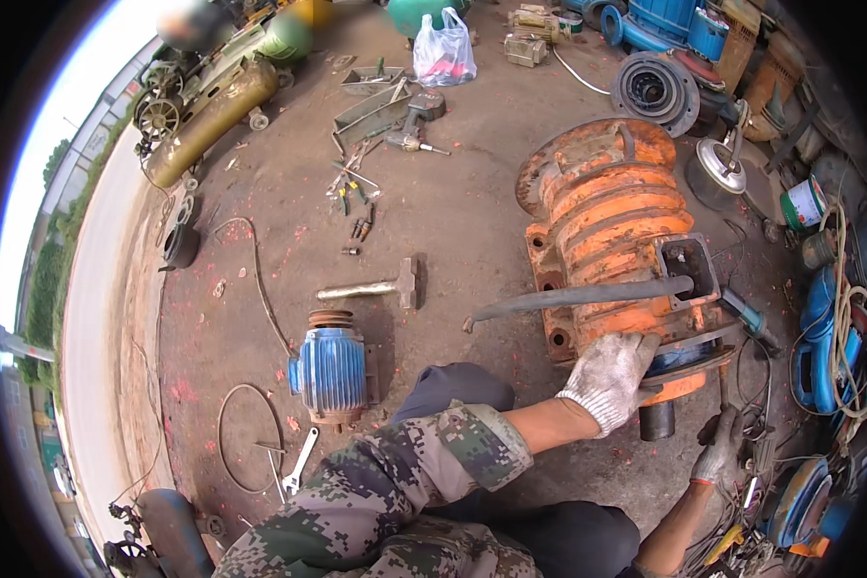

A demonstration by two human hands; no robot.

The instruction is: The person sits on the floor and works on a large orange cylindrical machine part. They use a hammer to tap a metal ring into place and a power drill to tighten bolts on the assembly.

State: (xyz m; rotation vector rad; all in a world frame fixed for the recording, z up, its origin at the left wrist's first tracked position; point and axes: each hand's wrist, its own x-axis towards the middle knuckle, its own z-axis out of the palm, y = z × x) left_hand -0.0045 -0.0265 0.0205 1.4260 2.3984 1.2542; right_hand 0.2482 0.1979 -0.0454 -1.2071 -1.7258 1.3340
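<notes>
Left hand (612, 380), in a pale work glove, lies on the near end of the big orange motor (612, 217). Its fingers bend over the edge, but their tips are hidden, so I cannot tell if they squeeze or just rest. The orange motor lies on its side on the ground (453, 212), at two o'clock from the middle of the view. Right hand (718, 448) is at four o'clock from the left one, low down by a heap of wires and tools (756, 467). It is gloved too. A thin rod (725, 385) stands just at twelve o'clock from it, and I cannot tell if the fingers hold it.

From the left hand, the square box (708, 270) on the motor is at one o'clock. A thick grey cable (578, 297) sticks out of it toward nine o'clock. The small blue motor (332, 371) is at nine o'clock, and the hammer (376, 288) is at ten.

To do this well, I think the left hand should press firm and flat to keep the motor still. Keep fingers out of the gap by the end plate. The right hand should keep clear of the loose wires.
</notes>
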